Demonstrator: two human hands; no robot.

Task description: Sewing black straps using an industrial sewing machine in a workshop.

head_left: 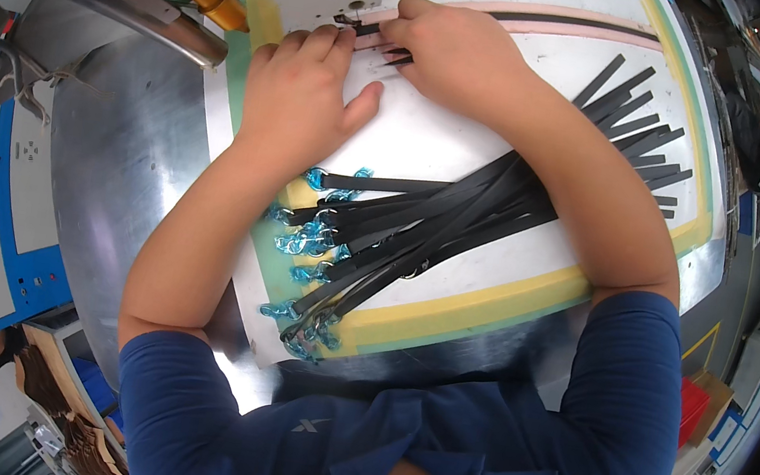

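A narrow black strap [566, 21] lies stretched along a pink-edged guide [612, 38] at the far side of the white work board [418, 136]. My left hand [303, 95] rests by the strap's left end, its fingers together and its thumb spread apart. Beside it, my right hand [454, 58] is closed over the strap, its fingers pinching a dark tool [398, 57] with two thin points, like tweezers. Its other end is hidden in the hand. A small dark metal fitting [344, 21] shows at the strap end, just beyond my left fingertips.
Nearer me, a crossed pile of black straps [463, 201] covers the board, their buckle ends wrapped in blue film [310, 239]. Yellow and green tape [448, 305] edges the board. A metal machine arm [141, 5] reaches in from the upper left above a round metal surface [132, 135].
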